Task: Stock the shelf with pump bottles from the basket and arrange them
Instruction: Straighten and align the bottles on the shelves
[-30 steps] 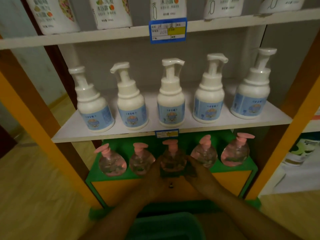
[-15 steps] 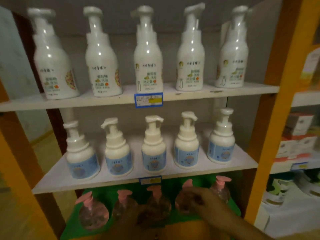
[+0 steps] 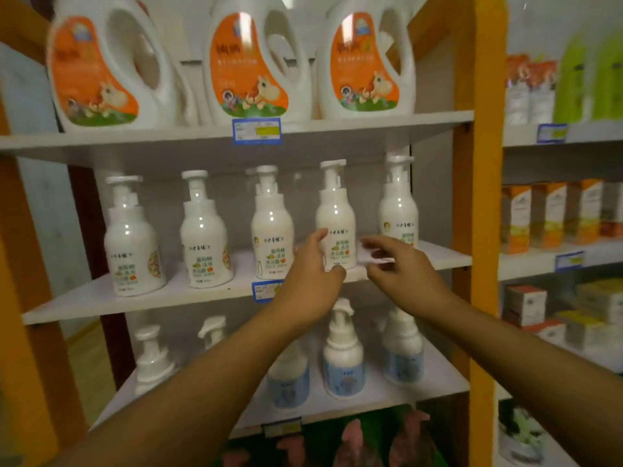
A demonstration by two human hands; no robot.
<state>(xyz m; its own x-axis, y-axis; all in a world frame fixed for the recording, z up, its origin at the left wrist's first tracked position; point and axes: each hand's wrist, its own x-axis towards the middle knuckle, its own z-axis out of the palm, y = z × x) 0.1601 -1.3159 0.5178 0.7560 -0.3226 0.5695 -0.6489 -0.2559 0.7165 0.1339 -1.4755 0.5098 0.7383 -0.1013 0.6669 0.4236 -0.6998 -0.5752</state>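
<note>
Several tall white pump bottles stand in a row on the middle shelf point(image 3: 101, 294). My left hand point(image 3: 310, 274) is raised in front of the fourth bottle point(image 3: 335, 210), fingers spread beside its label and thumb near its base. I cannot tell whether it touches the bottle. My right hand point(image 3: 404, 267) hovers with loosely bent fingers between that bottle and the fifth one point(image 3: 397, 210), holding nothing. Shorter blue-labelled pump bottles point(image 3: 344, 358) stand on the shelf below. Clear bottles with pink pumps point(image 3: 350, 443) show at the bottom edge. The basket is out of view.
Three big white detergent jugs point(image 3: 111, 62) with orange labels fill the top shelf. An orange upright post point(image 3: 478, 197) bounds the shelving on the right. Beyond it are shelves of small boxes point(image 3: 549, 214). Blue price tags point(image 3: 256, 129) hang on the shelf edges.
My view has swung up from the bottom row to the upper shelves. Both hands left the pink-pump bottles and rose to the tall white bottles on the middle shelf.
</note>
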